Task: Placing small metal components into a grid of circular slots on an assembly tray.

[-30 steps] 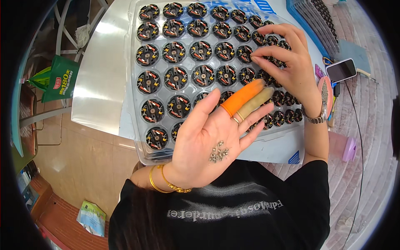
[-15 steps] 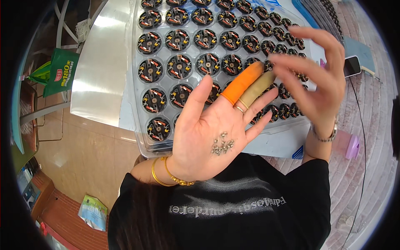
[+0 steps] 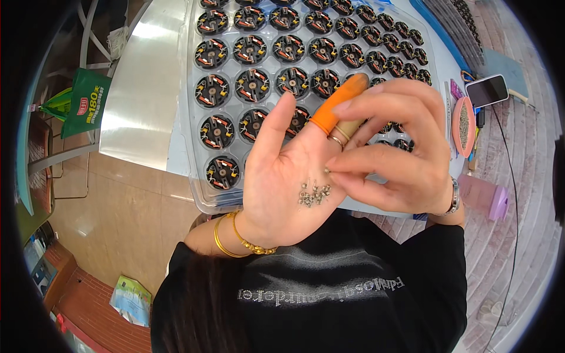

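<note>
My left hand [image 3: 282,176] lies palm up, its fingers stretched out and spread, with an orange finger cot [image 3: 341,106] and a beige one [image 3: 348,127] on two fingers. Several tiny silvery metal pieces [image 3: 313,195] rest loose on the palm. Just over them, my right hand [image 3: 400,150] pinches thumb and forefinger together around what looks like one such piece [image 3: 327,170]. Beneath and beyond both hands, a clear plastic tray [image 3: 194,170] holds rows of round black parts [image 3: 253,85] with copper-coloured and yellow pieces on them. My hands cover some of its near right part.
A pink dish [image 3: 464,126] filled with small metal pieces stands right of the tray. Close to it are a phone [image 3: 487,90], a cable [image 3: 511,159] and a purple-lidded bottle [image 3: 498,203]. Bare metal sheet [image 3: 141,88] lies left of the tray; a green bag [image 3: 88,100] hangs farther left.
My right hand has come down and left from above the tray to my left palm, its thumb and forefinger closing together. The pink dish it had covered now shows. My left hand stays nearly still.
</note>
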Demonstrator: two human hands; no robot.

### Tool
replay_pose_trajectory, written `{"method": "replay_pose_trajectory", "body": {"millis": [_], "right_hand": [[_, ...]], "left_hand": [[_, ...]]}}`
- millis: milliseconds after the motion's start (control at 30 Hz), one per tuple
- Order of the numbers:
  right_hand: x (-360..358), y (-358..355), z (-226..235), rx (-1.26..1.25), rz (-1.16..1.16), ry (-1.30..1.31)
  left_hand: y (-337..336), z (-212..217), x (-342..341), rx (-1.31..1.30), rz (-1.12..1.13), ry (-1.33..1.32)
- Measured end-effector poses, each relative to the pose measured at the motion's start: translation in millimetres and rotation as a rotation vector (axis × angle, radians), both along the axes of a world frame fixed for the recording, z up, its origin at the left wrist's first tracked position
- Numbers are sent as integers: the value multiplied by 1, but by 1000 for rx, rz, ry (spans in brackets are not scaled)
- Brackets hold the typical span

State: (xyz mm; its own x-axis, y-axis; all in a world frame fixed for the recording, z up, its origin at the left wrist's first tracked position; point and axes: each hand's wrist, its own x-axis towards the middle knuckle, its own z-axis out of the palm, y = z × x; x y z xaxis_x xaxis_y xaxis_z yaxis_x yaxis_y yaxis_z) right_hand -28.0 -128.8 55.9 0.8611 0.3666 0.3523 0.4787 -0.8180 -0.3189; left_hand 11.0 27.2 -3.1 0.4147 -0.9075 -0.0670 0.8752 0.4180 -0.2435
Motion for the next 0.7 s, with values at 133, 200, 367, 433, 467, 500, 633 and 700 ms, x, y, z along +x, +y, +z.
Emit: {"method": "replay_pose_trajectory", "body": {"millis": [133, 200, 367, 433, 467, 500, 633, 700], "right_hand": [[-4, -3, 2, -19, -17, 14], [-6, -3, 3, -48, 2, 25], [-7, -4, 9, -47, 3, 11], [-8, -4, 11, -56, -2, 16], [-8, -5, 11, -67, -5, 24], [-8, -5, 11, -78, -8, 32], [-6, -5, 8, -71, -33, 2], [-5, -8, 1, -113, 58, -169]], "left_hand": [[-1, -2, 0, -59, 29, -27], [-1, -1, 0, -59, 18, -30], [-1, 1, 0, -43, 30, -43], [-2, 1, -1, -43, 44, -51], [-2, 1, -1, -43, 56, -59], [-2, 1, -1, -43, 58, -59], [-1, 2, -1, -56, 63, -36], [-1, 2, -1, -34, 56, -32]]}}
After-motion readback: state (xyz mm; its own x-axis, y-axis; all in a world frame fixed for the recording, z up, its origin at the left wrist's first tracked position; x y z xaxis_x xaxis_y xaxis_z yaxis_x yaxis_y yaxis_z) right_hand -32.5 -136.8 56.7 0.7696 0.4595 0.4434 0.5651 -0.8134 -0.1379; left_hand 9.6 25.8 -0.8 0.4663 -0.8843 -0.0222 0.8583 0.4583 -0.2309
